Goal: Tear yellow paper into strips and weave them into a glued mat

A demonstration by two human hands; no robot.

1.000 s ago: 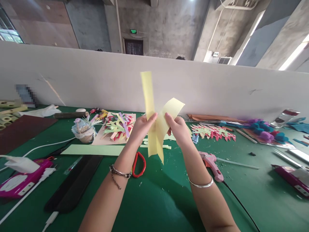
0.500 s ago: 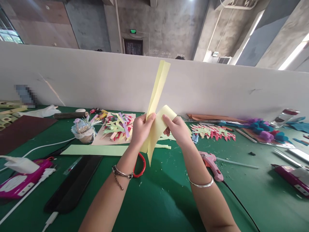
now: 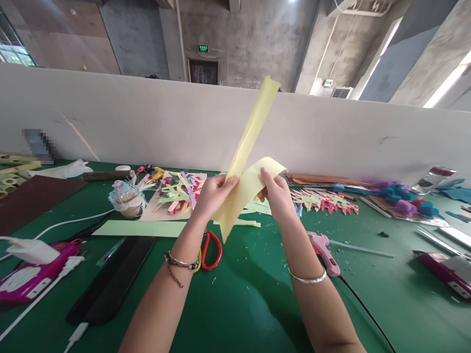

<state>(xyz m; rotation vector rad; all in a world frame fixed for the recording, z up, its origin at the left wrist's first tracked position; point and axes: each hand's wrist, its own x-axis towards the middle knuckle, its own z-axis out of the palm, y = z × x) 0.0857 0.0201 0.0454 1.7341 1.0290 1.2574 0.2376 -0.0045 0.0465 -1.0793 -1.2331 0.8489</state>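
Note:
A pale yellow sheet of paper (image 3: 253, 132) is held up over the green table, partly split into a long upright strip and a wider piece bending to the right. My left hand (image 3: 215, 193) pinches it near the point where the two parts meet. My right hand (image 3: 275, 196) grips the wider piece at its curled upper edge. A pointed lower end of the paper hangs between my hands. Below my left wrist lie scissors with red and yellow handles (image 3: 212, 251), their blades hidden. A light green paper strip (image 3: 143, 228) lies behind my left forearm.
A pink glue gun (image 3: 326, 252) with its cord rests right of my right forearm. Cut coloured strips (image 3: 180, 193) lie in a pile behind my left hand, beside a small wrapped basket (image 3: 128, 198). A black case (image 3: 114, 279) and a magenta power strip (image 3: 37, 272) stand left.
The yellow paper's upright strip leans further right and reaches higher. My right hand has moved slightly right, pulling the wider piece away; my left hand has shifted a little left.

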